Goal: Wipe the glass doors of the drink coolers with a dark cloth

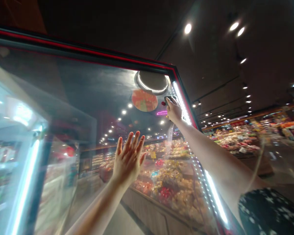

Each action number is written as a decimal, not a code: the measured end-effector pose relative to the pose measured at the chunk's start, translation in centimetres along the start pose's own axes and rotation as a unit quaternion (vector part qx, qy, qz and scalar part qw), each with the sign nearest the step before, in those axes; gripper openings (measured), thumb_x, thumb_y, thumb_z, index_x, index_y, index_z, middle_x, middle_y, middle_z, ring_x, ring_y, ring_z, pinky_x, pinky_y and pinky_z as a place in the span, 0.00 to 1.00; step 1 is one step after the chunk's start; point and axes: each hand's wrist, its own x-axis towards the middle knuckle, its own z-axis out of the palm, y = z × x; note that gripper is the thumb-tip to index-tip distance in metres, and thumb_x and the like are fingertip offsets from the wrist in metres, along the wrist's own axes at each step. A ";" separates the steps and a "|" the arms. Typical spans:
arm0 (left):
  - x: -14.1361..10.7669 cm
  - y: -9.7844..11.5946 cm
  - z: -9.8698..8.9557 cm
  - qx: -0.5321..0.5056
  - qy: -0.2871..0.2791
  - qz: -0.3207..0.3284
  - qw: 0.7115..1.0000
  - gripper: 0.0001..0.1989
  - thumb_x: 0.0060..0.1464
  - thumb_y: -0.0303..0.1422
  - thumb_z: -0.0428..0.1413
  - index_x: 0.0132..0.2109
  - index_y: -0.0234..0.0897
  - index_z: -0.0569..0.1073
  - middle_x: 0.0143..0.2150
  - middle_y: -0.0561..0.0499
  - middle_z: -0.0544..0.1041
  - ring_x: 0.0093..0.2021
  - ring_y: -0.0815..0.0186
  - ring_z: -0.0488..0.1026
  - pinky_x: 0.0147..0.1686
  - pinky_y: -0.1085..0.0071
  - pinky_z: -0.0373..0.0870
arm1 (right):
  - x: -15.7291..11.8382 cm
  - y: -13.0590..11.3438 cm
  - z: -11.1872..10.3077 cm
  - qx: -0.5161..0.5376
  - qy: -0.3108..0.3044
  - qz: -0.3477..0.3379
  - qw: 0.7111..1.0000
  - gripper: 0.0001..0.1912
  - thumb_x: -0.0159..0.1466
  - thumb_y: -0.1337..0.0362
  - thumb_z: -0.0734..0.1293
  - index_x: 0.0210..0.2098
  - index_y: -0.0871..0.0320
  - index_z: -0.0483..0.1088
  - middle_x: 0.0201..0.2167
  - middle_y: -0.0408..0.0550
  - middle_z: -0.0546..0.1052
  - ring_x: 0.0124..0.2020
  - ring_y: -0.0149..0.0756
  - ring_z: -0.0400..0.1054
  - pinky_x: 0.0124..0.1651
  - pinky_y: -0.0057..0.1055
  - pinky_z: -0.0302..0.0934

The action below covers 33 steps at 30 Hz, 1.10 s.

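Note:
A large glass door with a black and red frame fills the left and middle of the view. My left hand is raised with its fingers spread, palm toward the pane; it appears to rest on the glass and holds nothing. High up near the door's right edge, my right hand grips a small dark flat object against the pane. My fingers cover most of that object, so its kind does not show. A bright light strip runs along the door's right side, beneath my right arm.
At the left stands a lit cooler with stocked shelves. Through the pane appear a round ring light and blurred heaps of packaged goods. More store displays lie to the right, under ceiling spotlights.

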 end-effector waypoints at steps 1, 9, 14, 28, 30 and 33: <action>0.1 0.0 0.0 -0.001 0.003 0.003 1.000 0.39 0.67 0.34 0.51 0.76 0.50 0.38 0.74 0.45 0.57 0.73 0.48 0.55 0.70 0.38 0.51 | 0.3 -0.8 0.4 -0.003 0.007 0.015 1.000 0.30 0.69 0.70 0.56 0.69 0.47 0.61 0.68 0.44 0.66 0.72 0.45 0.55 0.70 0.51 0.59; 0.8 0.1 0.1 -0.037 0.049 0.026 0.998 0.40 0.67 0.32 0.53 0.76 0.55 0.39 0.76 0.48 0.53 0.73 0.48 0.55 0.71 0.39 0.49 | -1.1 0.2 -2.2 -0.019 -0.091 -0.097 0.991 0.30 0.69 0.72 0.57 0.67 0.45 0.64 0.71 0.38 0.62 0.72 0.37 0.52 0.73 0.38 0.53; 1.0 0.7 -0.2 -0.049 0.048 0.026 0.997 0.38 0.67 0.31 0.51 0.76 0.54 0.42 0.76 0.49 0.52 0.73 0.48 0.55 0.71 0.39 0.48 | 1.6 -3.4 -0.7 -0.049 -0.039 0.083 0.995 0.30 0.70 0.69 0.57 0.69 0.45 0.61 0.72 0.40 0.59 0.74 0.48 0.48 0.69 0.50 0.58; -0.5 1.1 -1.4 -0.020 -0.019 -0.022 0.999 0.40 0.66 0.30 0.52 0.75 0.59 0.39 0.78 0.55 0.45 0.75 0.48 0.49 0.72 0.40 0.47 | 0.7 -11.9 1.5 0.045 -0.060 -0.010 0.997 0.36 0.68 0.70 0.59 0.73 0.43 0.51 0.74 0.39 0.57 0.76 0.48 0.42 0.75 0.57 0.43; -1.8 0.8 -2.3 -0.003 -0.010 -0.035 0.999 0.41 0.66 0.30 0.52 0.75 0.58 0.39 0.78 0.56 0.44 0.75 0.49 0.49 0.73 0.41 0.46 | -1.3 -12.9 1.1 0.046 -0.064 -0.105 0.991 0.36 0.69 0.71 0.58 0.73 0.40 0.51 0.73 0.36 0.58 0.75 0.43 0.43 0.75 0.49 0.45; -3.6 -0.1 -3.9 0.015 -0.008 -0.021 1.000 0.41 0.66 0.29 0.53 0.75 0.57 0.39 0.77 0.54 0.46 0.75 0.51 0.50 0.73 0.42 0.46 | -3.7 -11.3 0.0 0.063 -0.070 -0.186 0.978 0.36 0.69 0.72 0.58 0.72 0.35 0.52 0.71 0.33 0.62 0.74 0.38 0.48 0.74 0.46 0.50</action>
